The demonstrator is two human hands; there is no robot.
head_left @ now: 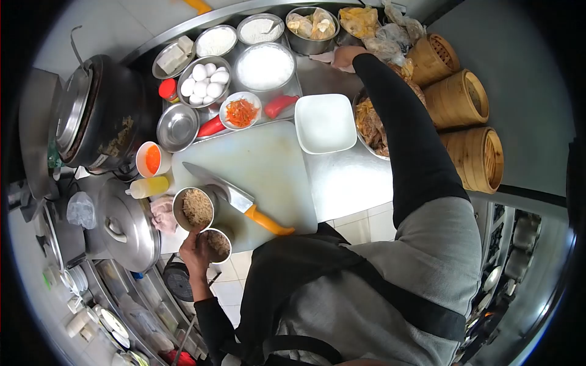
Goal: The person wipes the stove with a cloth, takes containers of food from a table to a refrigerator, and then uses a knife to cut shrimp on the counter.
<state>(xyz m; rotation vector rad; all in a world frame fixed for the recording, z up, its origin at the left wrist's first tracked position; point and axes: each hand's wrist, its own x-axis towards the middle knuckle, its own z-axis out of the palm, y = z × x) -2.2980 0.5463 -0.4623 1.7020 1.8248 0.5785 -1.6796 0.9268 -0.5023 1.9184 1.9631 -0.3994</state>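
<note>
At the lower left my left hand (194, 253) grips a metal bowl (213, 206) of brown crumbly food by its near edge. Beside that hand is a smaller cup (227, 236) with similar contents. My right hand (349, 57) reaches far forward, closed around something pale that I cannot make out, just below a pot of wrapped food (311, 44). A knife (241, 198) with a yellow handle lies on the cutting board (287, 177). Between the board and a bowl of dark meat (371, 131) sits a square white dish (325, 123).
Eggs (204, 83), a bowl of white powder (264, 66) and shredded carrot (241, 113) stand on the tray behind the board. Bamboo steamers (456, 97) line the right edge. On the left are a large dark pot (110, 116) and a metal lid (125, 226).
</note>
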